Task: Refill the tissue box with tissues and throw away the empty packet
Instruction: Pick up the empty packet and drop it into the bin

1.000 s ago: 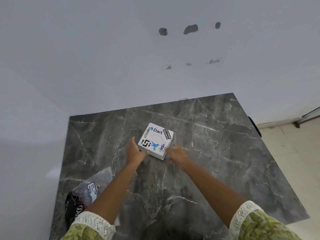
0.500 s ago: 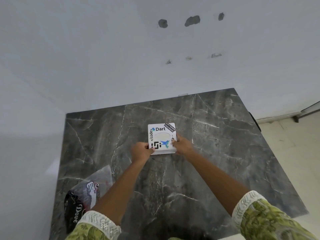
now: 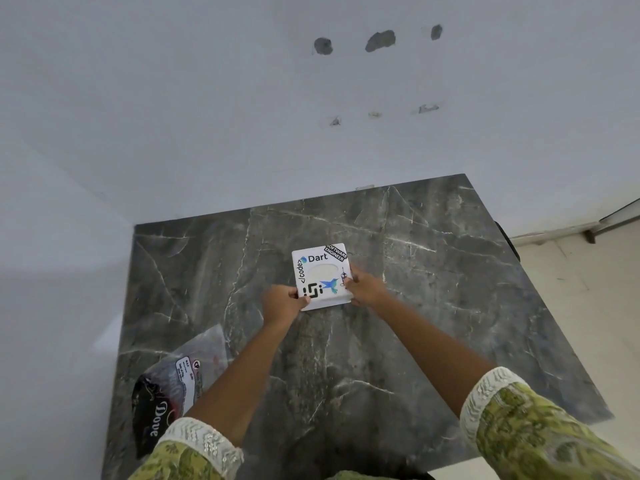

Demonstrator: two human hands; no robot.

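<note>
Hands [image 3: 282, 301] hide tissue box [image 3: 320, 271] corners.

One tissue box [image 3: 322, 276] with stickers, one crumpled plastic packet [image 3: 173, 382], one dark marble table [image 3: 433, 306] — and two hands, the left hand [image 3: 282, 303] and the right hand [image 3: 365, 289]. Two green patterned sleeves — one per arm.
</note>
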